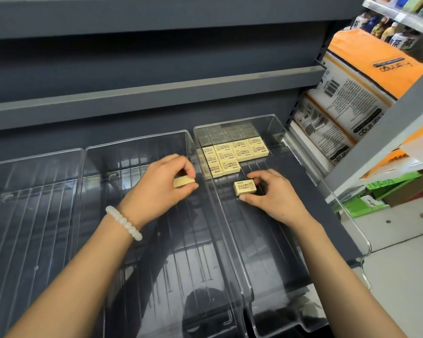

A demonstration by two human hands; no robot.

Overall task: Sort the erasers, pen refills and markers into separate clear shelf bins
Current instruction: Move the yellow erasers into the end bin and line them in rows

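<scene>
Three clear bins stand side by side on a dark grey shelf: a left bin, a middle bin and a right bin. Several pale yellow erasers lie in neat rows at the back of the right bin. My left hand, with a white bead bracelet on the wrist, pinches one yellow eraser over the middle bin, near its right wall. My right hand holds another eraser between thumb and fingers inside the right bin, just in front of the rows. No pen refills or markers are in view.
Dark grey shelf boards overhang the bins from behind. To the right, orange and white packs fill a neighbouring shelf, with green boxes lower down. A light floor shows at the lower right.
</scene>
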